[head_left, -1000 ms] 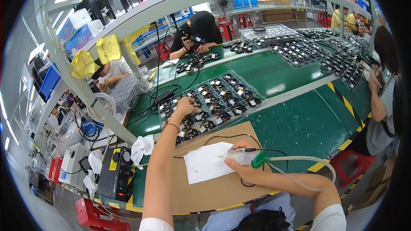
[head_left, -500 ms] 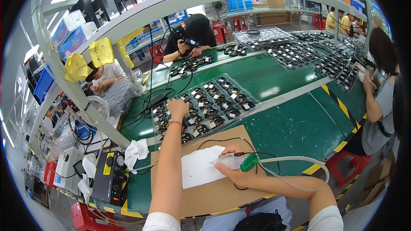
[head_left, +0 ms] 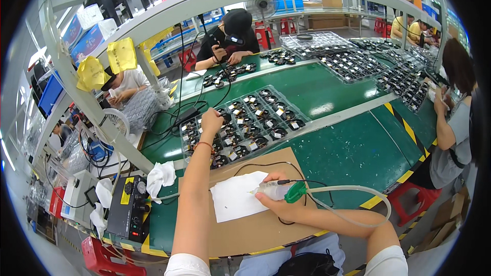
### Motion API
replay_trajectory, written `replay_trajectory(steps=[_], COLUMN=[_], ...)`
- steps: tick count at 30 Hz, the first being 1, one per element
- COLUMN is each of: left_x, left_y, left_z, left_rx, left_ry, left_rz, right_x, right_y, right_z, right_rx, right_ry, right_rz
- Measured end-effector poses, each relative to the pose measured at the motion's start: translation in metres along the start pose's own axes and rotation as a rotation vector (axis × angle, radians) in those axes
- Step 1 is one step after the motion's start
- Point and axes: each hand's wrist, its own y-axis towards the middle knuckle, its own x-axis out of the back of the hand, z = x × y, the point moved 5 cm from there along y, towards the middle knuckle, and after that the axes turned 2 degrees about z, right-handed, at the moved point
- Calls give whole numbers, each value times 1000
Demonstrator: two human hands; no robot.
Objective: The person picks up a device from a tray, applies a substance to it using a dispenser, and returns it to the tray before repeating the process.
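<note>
My left hand (head_left: 211, 121) reaches over a clear plastic tray (head_left: 306, 117) of small black ring-shaped electronic parts (head_left: 279, 133) with white labels. Its fingers are pinched together above the tray's left half; whatever may be between them is hidden. Wrapped around the clear barrel of a dispensing syringe (head_left: 272, 191), my right hand (head_left: 279, 207) rests over the cardboard. The syringe lies tilted, tip to the left, above a white paper sheet (head_left: 238, 199). A green cap (head_left: 296, 192) closes its back end, joined to a pale hose (head_left: 353, 188).
Brown cardboard (head_left: 245, 237) covers the near bench. A black dispenser box (head_left: 127, 209) with a gauge and crumpled white tissue (head_left: 160, 176) are at left. A metal post (head_left: 123, 145) rises there. More filled trays (head_left: 353, 65) lie far right. Co-workers sit across (head_left: 232, 36) and at right (head_left: 452, 117).
My left hand has closed its fingers and shifted slightly nearer over the tray. The paper has slid a little left. My right hand keeps the syringe almost in place. The co-worker across has raised their head.
</note>
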Motion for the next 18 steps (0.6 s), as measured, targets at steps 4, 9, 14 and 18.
replay_trajectory(steps=[4,9,14,18], left_x=[23,39,70,92], left_y=[-12,-73,-176,-247], left_z=[-6,-9,-52,-66], left_rx=[-91,537,536,346], left_ry=[-388,-1761,-1770,-1292], left_rz=[-120,318,617,723], right_x=[-1,-1,11,1], right_y=[0,-2,-6,-2], right_z=[3,8,11,5], right_rx=[0,-8,-22,-2], right_ry=[-42,-67,-85,-70], right_rz=[28,-9,-35,-69])
